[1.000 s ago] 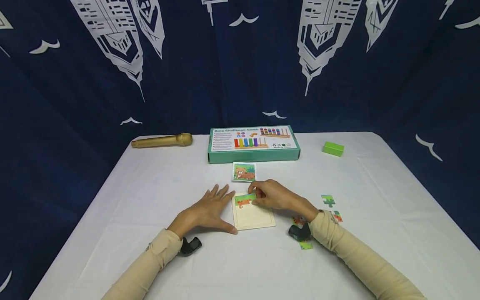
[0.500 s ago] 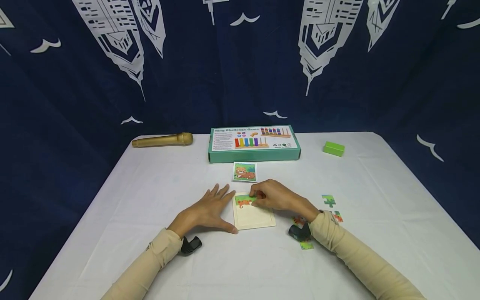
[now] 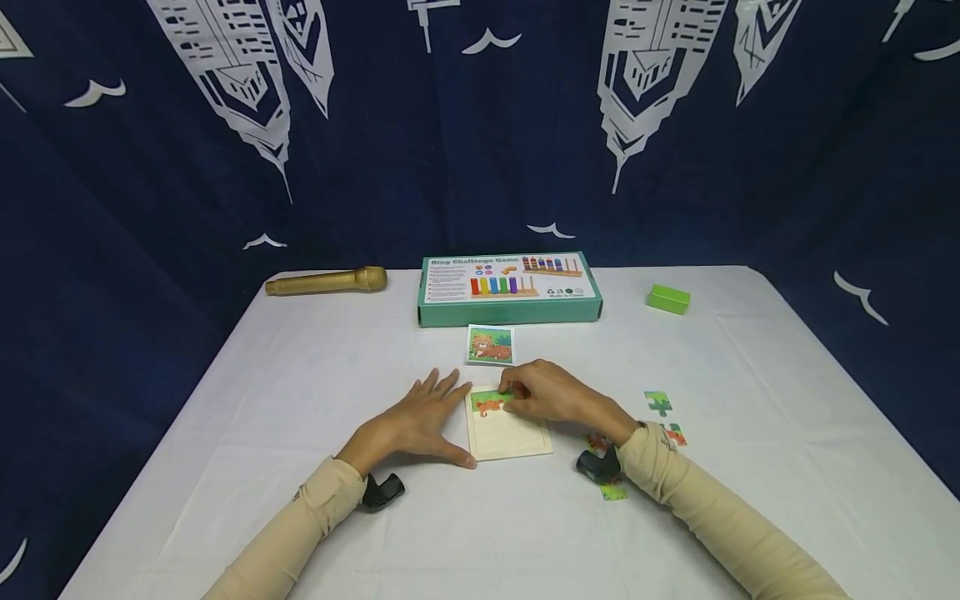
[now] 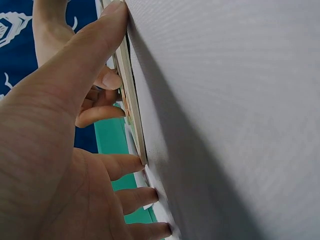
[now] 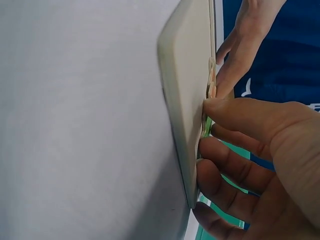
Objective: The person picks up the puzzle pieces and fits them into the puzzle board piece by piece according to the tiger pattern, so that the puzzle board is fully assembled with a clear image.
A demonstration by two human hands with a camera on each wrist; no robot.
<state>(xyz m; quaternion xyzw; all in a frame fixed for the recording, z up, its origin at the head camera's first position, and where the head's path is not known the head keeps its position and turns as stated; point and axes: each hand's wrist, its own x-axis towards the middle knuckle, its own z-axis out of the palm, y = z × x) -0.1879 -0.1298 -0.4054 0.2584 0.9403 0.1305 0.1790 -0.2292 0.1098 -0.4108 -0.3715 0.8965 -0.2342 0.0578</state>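
Observation:
A pale wooden puzzle board lies on the white table, with green-and-orange puzzle pieces along its far left part. Against the board's left edge rests my left hand, fingers spread, thumb at the near corner and index finger at the far one. My right hand is over the board's far right part, thumb and fingers curled on a puzzle piece that they pinch at the board's surface. Fingers hide most of that piece. Just beyond the board lies a tiger picture card.
Several loose puzzle pieces lie to the right, some partly hidden under my right wrist. A green game box stands at the back, between a gold microphone-shaped object and a lime-green block. A dark blue printed curtain hangs behind.
Very little differs. The right hand's fingers have shifted slightly on the piece at the board's far right part. The left hand holds its place.

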